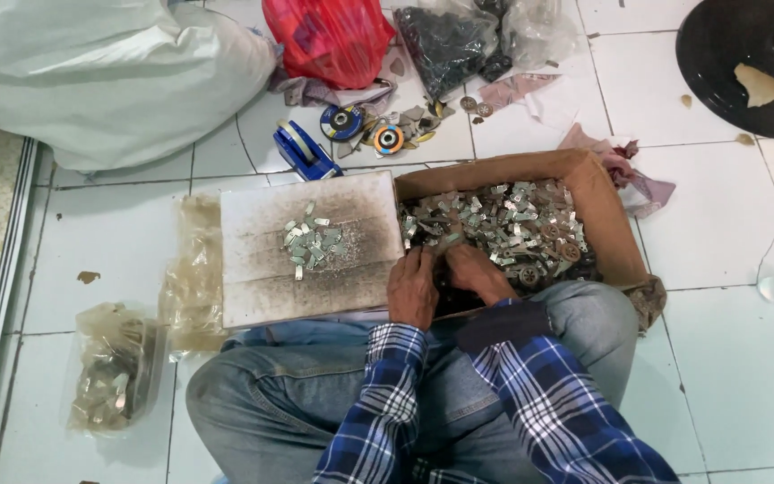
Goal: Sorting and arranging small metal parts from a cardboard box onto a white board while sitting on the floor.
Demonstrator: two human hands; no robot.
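Cardboard box (604, 211) holds small metal pieces (503, 224); left hand (412, 289) and right hand (478, 272) dig in together, fingers curled, though I cannot tell what they pinch.

Two bare hands, the left hand (412, 289) and the right hand (481, 272), are seen from above. Both forearms are covered by long sleeves (387, 394) of a checked shirt (dark blue crossed by white and lighter blue lines). The legs are clad in faded blue-grey denim jeans (262, 394), creased at the knees.
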